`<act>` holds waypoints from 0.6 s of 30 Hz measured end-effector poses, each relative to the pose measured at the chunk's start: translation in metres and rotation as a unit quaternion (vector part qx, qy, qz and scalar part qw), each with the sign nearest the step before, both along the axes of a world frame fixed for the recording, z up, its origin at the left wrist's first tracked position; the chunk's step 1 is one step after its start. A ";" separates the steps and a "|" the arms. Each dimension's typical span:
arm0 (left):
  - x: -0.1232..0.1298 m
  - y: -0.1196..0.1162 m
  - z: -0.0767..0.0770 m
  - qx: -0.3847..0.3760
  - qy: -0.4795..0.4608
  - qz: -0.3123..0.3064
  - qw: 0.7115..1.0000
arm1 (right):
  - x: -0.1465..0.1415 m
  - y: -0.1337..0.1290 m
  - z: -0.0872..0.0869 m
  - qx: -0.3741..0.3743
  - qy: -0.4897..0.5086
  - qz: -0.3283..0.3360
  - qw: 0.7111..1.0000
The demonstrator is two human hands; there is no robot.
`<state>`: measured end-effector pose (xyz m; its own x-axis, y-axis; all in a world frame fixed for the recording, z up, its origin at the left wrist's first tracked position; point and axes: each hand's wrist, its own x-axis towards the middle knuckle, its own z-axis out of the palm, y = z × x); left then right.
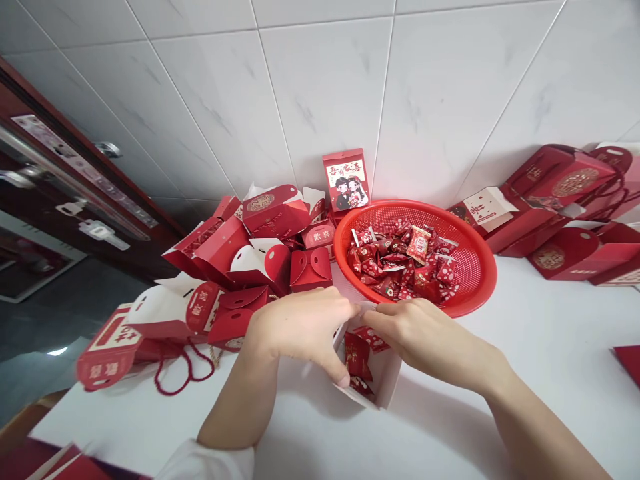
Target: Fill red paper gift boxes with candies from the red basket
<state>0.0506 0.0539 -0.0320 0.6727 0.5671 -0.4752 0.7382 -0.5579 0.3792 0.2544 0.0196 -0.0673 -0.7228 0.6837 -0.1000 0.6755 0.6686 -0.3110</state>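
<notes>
An open paper box (389, 380) with a pale inside stands on the white table, holding several red candy packets (357, 357). My left hand (305, 330) grips the box's left side, its thumb on the near left edge and its fingers at the far rim. My right hand (425, 333) is at the far right part of the box, its fingers closed at the rim close to my left fingertips; whether they pinch the rim or something else is hidden. Just beyond the hands sits a red plastic basket (477, 267) of wrapped candies (395, 263).
Red gift boxes (275, 213) crowd the table's left side, with a corded one (170, 320) near the edge. More boxes (550, 193) stand at the right. A tiled wall (325, 87) rises behind, and a dark door (90, 193) with keys is at the left.
</notes>
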 end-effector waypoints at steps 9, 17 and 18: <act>0.000 0.002 0.000 -0.009 0.008 -0.007 1.000 | -0.001 0.001 -0.001 0.004 -0.004 -0.001 1.000; 0.001 0.002 0.001 -0.010 0.018 -0.011 1.000 | -0.002 0.001 -0.002 0.007 -0.003 0.002 1.000; 0.001 0.002 0.001 -0.010 0.018 -0.012 1.000 | -0.002 0.002 -0.002 0.006 -0.002 0.002 1.000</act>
